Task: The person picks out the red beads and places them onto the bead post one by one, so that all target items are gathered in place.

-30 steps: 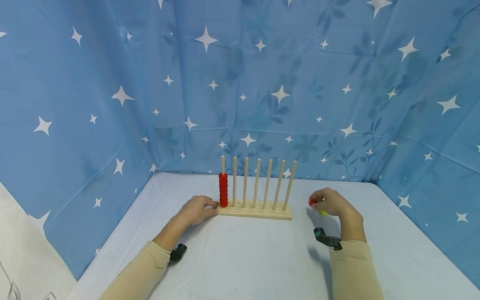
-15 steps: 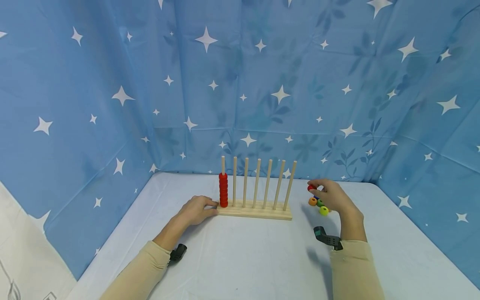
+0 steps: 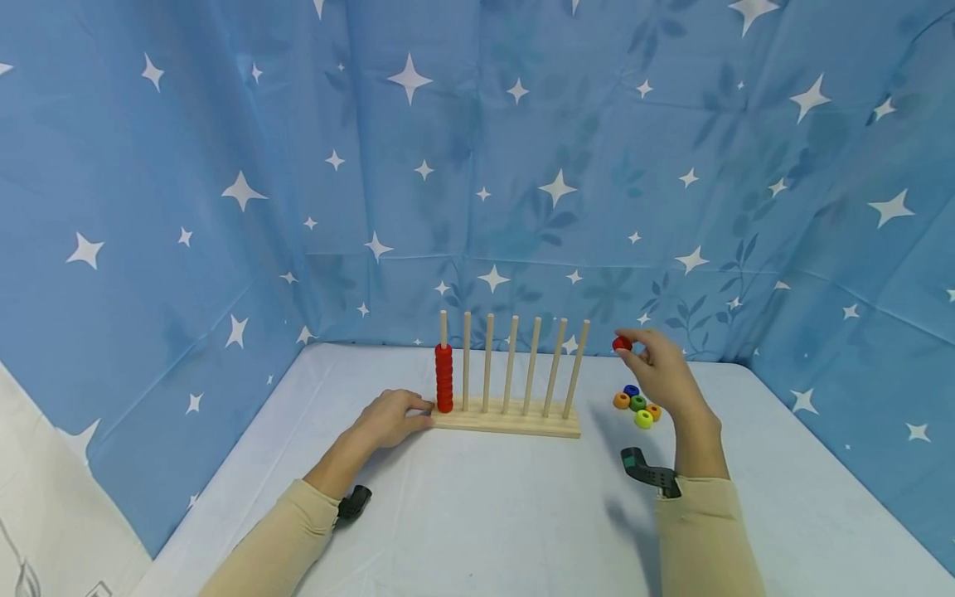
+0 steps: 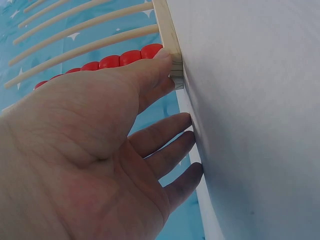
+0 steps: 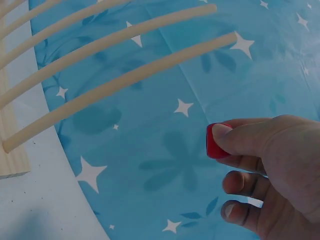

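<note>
A wooden peg stand (image 3: 515,423) with several upright pegs rests on the white table. Its leftmost peg carries a stack of red beads (image 3: 443,379), with the bare peg tip showing above. At the base's left end, my left hand (image 3: 388,417) pinches the wood between thumb and index finger; the other fingers stay spread against the tabletop in the left wrist view. My right hand (image 3: 660,373) holds one red bead (image 5: 215,142) between thumb and forefinger, raised over the table to the right of the stand. The other pegs bear no beads.
Below my right hand lies a small cluster of loose beads: a blue bead (image 3: 631,390), a green bead (image 3: 637,403), a yellow bead (image 3: 644,419) and two orange ones. A blue star-patterned curtain (image 3: 477,166) surrounds the white table (image 3: 477,514) at the back and sides.
My right hand has risen from the bead cluster with the red bead in its fingertips, uncovering the loose beads. My left hand and the peg stand have kept still.
</note>
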Demonstrator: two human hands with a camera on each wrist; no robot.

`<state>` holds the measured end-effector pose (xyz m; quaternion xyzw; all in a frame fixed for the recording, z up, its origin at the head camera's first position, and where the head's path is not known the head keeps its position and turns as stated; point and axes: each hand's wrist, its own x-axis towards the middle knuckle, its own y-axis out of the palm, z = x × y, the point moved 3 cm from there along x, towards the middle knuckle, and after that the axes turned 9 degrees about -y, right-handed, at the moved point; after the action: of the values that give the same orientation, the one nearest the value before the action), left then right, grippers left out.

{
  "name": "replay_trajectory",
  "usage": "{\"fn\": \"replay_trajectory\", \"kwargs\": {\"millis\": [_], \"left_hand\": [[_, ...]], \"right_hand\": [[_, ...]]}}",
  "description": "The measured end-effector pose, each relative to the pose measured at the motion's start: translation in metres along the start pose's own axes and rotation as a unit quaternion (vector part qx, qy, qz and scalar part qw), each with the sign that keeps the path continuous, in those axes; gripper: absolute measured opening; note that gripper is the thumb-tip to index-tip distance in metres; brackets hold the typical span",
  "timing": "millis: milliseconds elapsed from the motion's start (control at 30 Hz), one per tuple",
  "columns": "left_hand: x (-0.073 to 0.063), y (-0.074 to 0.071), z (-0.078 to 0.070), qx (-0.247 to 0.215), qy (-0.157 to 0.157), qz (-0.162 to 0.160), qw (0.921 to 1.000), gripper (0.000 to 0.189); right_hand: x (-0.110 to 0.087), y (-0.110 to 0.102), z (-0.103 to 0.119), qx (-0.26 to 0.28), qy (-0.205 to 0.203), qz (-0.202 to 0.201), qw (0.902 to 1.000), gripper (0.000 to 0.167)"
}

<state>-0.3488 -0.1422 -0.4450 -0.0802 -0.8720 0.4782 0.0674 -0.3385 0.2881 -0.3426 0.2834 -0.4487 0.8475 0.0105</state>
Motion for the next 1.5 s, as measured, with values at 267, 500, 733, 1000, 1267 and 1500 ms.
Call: {"fn": "replay_trajectory", "kwargs": {"millis": [267,500,733,1000,1267,1500], "left_hand": [[0.000,-0.001,0.000,0.000,0.000,-0.001,1.0000,0.031],[0.000,0.001,0.000,-0.003,0.002,-0.001,1.0000,0.030],[0.001,0.001,0.002,-0.003,0.008,0.001,1.0000,0.030],[0.000,0.001,0.001,-0.008,0.011,0.001,0.9999,0.030],[0.000,0.001,0.001,-0.006,0.008,-0.001,1.0000,0.030],[0.001,0.001,0.001,-0.004,0.007,0.000,1.0000,0.031]], "right_hand": [[0.004,-0.005,0.018,-0.003,-0.051,-0.081,0.9954,0.038],[0.007,-0.008,0.032,-0.004,-0.091,-0.163,0.9824,0.033],[0.011,-0.008,0.045,0.004,-0.151,-0.226,0.9624,0.032],[0.014,-0.004,0.060,0.009,-0.171,-0.255,0.9516,0.033],[0.018,0.000,0.072,0.011,-0.229,-0.278,0.9326,0.032],[0.023,0.008,0.083,0.026,-0.263,-0.295,0.9183,0.032]]}}
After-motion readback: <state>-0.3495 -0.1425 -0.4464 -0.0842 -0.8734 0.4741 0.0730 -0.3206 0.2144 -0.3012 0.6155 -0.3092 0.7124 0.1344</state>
